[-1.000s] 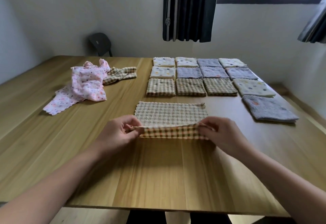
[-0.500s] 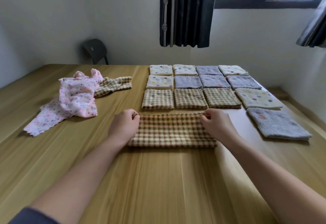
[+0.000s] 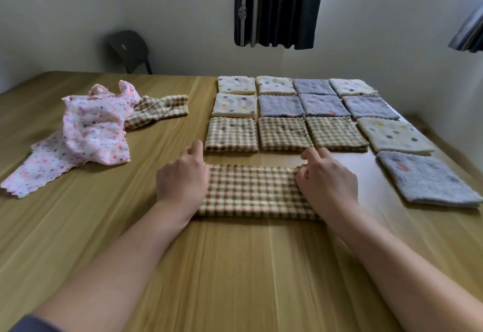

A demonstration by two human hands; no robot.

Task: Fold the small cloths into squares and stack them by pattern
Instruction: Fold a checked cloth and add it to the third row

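A brown checked cloth (image 3: 251, 190), folded in half into a long strip, lies on the wooden table (image 3: 235, 266). My left hand (image 3: 183, 177) covers its left end with curled fingers. My right hand (image 3: 326, 180) grips the far right corner the same way. Just beyond sits a row of three folded checked squares (image 3: 285, 133). Behind them lie folded cream dotted squares (image 3: 234, 104) and grey squares (image 3: 324, 104). At the left, a crumpled pink flowered cloth (image 3: 91, 128) partly overlaps an unfolded checked cloth (image 3: 156, 108).
More folded squares run down the right side: a cream dotted one (image 3: 392, 134) and a grey one (image 3: 426, 177) near the table's right edge. A dark chair (image 3: 128, 49) stands behind the far left of the table. A dark curtain (image 3: 277, 5) hangs on the back wall.
Both hands carried the cloth's near edge forward onto its far edge, folding it in half. Now they sit at the strip's two ends.
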